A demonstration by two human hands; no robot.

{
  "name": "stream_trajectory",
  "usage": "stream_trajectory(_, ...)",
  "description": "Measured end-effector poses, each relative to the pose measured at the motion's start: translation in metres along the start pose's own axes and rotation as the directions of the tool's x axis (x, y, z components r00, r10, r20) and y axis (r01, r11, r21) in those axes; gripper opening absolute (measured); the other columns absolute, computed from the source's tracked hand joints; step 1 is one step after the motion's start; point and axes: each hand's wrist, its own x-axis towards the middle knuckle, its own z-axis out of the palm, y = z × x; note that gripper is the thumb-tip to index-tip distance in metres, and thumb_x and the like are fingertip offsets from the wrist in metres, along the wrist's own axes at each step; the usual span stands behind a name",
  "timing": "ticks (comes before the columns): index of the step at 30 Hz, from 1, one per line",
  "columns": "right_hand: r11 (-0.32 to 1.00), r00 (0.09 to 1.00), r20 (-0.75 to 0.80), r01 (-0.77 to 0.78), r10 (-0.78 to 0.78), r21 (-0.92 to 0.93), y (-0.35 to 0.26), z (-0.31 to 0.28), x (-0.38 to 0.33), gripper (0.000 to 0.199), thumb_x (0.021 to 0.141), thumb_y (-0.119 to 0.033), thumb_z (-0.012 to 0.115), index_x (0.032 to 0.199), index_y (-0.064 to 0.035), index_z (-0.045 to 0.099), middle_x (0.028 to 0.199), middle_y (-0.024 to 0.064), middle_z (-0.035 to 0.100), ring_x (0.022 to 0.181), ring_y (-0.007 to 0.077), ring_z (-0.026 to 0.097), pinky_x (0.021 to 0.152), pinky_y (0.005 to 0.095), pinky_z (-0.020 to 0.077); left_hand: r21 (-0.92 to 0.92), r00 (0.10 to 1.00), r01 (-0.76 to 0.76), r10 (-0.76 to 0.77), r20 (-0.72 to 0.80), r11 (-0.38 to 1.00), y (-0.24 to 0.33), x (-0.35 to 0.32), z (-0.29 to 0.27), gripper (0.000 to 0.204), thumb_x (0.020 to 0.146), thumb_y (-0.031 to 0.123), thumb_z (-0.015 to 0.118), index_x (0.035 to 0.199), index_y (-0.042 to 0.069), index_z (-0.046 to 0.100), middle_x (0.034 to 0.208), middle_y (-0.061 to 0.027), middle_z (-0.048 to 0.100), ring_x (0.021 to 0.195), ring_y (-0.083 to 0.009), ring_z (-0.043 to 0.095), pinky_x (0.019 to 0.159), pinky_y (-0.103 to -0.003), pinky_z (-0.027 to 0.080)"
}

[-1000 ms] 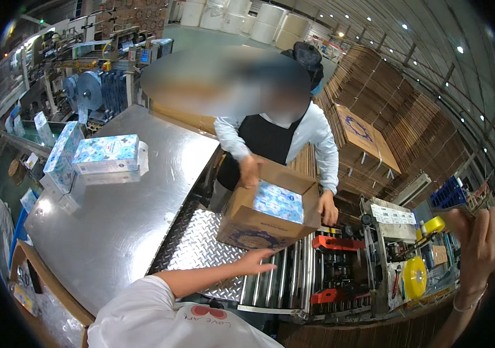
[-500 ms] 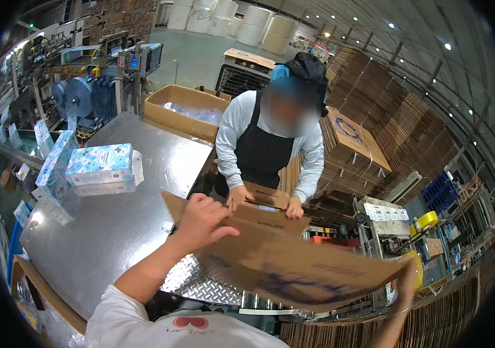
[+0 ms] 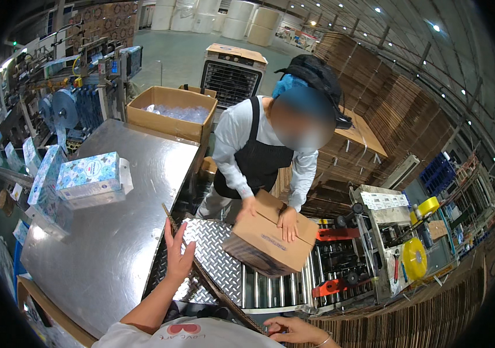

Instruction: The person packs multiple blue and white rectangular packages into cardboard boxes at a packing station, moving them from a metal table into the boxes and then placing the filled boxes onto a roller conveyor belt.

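Note:
A brown flattened cardboard box (image 3: 221, 294), seen nearly edge-on, slants down from beside the steel table toward my body. My left hand (image 3: 178, 255) lies against its far end, fingers and thumb spread apart. Low in the view, my right hand (image 3: 295, 330) has its fingers closed at the near end of the cardboard. Across from me, a co-worker in a black apron presses both hands on a closed carton (image 3: 270, 243), which sits tilted at the edge of the tread plate (image 3: 210, 235) and the roller conveyor (image 3: 282, 290).
At left the steel table (image 3: 126, 191) bears floral tissue packs (image 3: 89, 174). Behind it stands an open carton of clear plastic (image 3: 169, 127). A taping machine with a yellow tape roll (image 3: 414, 258) is at right. Stacked flat cartons (image 3: 386, 325) line the lower right.
The flattened box has swung from broad across the view to nearly edge-on, close to my body. My right hand has come in leftward. The co-worker's carton now shows closed.

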Motion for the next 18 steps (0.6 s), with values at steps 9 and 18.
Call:
stream_trajectory(9, 0.651, 0.881, -0.441, -0.234, -0.174, -0.723, -0.012, -0.017, -0.002, 0.026, 0.079, -0.029, 0.06, 0.096, -0.0082, 0.06, 0.076, 0.0175, 0.061, 0.065, 0.0333, 0.06, 0.058, 0.038, 0.0484, -0.151, 0.977, 0.194, -0.177, 0.118, 0.969, -0.008, -0.016, -0.016, 0.087, 0.074, 0.003, 0.052, 0.138, -0.001, -0.007, 0.138, -0.0203, 0.023, 0.122, -0.0223, 0.031, 0.092, -0.026, 0.035)
stream_trajectory(18, 0.858, 0.839, -0.545, -0.289, 0.012, -0.425, -0.003, -0.076, 0.075, 0.06, 0.084, -0.042, 0.046, 0.116, 0.0069, 0.033, 0.081, 0.0324, 0.057, 0.081, 0.0452, 0.056, 0.071, 0.0463, 0.0447, 0.393, 0.477, -0.305, -0.217, 0.851, 0.868, 0.047, 0.042, -0.024, 0.07, 0.071, 0.014, 0.055, 0.132, -0.003, 0.026, 0.114, -0.0207, 0.053, 0.095, -0.0292, 0.057, 0.078, -0.035, 0.046)
